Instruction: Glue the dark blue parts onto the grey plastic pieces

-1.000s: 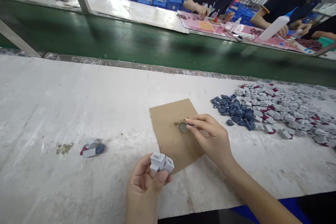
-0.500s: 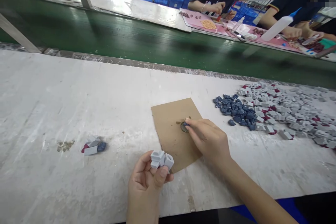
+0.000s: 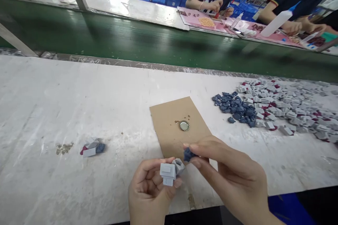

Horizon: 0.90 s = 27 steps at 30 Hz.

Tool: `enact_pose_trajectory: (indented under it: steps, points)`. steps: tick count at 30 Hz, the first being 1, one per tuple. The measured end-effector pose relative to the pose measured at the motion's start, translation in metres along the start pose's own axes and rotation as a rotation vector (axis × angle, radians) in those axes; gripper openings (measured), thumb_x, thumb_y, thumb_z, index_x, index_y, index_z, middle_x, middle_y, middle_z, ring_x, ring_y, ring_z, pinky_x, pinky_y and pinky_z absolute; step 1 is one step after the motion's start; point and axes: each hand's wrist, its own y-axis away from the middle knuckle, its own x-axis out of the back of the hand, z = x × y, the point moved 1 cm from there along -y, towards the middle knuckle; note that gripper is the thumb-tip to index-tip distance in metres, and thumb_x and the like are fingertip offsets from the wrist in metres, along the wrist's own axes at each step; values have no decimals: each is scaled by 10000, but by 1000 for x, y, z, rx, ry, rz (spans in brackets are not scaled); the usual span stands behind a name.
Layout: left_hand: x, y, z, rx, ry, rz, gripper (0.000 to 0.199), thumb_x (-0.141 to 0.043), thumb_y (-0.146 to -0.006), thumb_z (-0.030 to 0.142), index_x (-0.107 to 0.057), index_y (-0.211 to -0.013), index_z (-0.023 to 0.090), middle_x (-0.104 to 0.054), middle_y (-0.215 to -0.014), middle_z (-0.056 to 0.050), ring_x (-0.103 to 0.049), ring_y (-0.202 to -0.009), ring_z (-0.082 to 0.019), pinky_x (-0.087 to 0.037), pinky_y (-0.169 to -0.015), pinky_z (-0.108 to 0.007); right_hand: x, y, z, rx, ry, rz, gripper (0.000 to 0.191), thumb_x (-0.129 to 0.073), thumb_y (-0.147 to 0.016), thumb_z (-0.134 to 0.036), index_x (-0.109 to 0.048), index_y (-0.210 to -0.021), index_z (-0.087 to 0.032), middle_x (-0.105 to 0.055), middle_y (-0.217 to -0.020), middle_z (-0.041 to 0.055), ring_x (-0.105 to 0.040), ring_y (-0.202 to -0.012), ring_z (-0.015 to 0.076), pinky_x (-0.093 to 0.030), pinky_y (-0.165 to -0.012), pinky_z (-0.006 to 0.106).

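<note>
My left hand (image 3: 153, 186) is closed around a light grey blocky plastic piece (image 3: 168, 173), which has a hollow in its right-hand end. Close by on the right, my right hand (image 3: 227, 172) pinches a small dark blue plastic part (image 3: 188, 154) between thumb and fingers. The blue part is just short of the grey piece, with a narrow gap between them. Beyond both hands, a metal bottle cap (image 3: 184, 125) lies hollow side up on a square of brown cardboard (image 3: 166, 112), with a few brownish drips beside it.
A pile of dark blue parts (image 3: 235, 107) adjoins a wide heap of grey and maroon pieces (image 3: 287, 109) at right. One assembled grey, maroon and blue piece (image 3: 91, 148) lies at left. Past the green conveyor (image 3: 118, 38), two people work at a pink-covered bench (image 3: 195, 19).
My right hand has drawn back from the bottle cap towards me, bringing the blue part beside the grey piece. My left hand has turned the grey piece and shifted it slightly right.
</note>
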Motion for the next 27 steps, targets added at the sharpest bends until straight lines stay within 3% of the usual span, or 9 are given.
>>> enact_pose_trajectory:
  steps: [13,20,24,27]
  points:
    - [-1,6,-2,-79,-47,19,267,-861,-474,219,-663,-652,232,-731,-677,76,-684,-636,-81,-517,-599,-63,-10,-3,-9,131,-7,-31,290,-595,-750,9,-671,-948,-188,-699,-794,34,-649,-715,145,-548,-635,274]
    - [-4,6,-8,-140,-98,70,243,-856,-486,269,-676,-648,250,-730,-662,92,-685,-644,-69,-507,-626,-44,-17,5,-1,60,-31,6,232,-585,-752,12,-654,-890,-162,-688,-801,39,-648,-771,136,-554,-665,258]
    - [5,2,-13,-265,-198,29,197,-828,-549,239,-683,-682,249,-736,-698,79,-689,-653,-81,-522,-608,-57,-17,10,7,46,-58,3,236,-579,-756,11,-653,-895,-166,-690,-814,42,-654,-789,136,-564,-669,247]
    - [12,1,-15,-466,-332,-62,221,-777,-605,119,-696,-750,265,-742,-767,78,-692,-680,-103,-559,-618,-114,-10,13,8,96,-62,-11,292,-557,-759,25,-650,-950,-175,-701,-864,55,-665,-832,151,-572,-682,251]
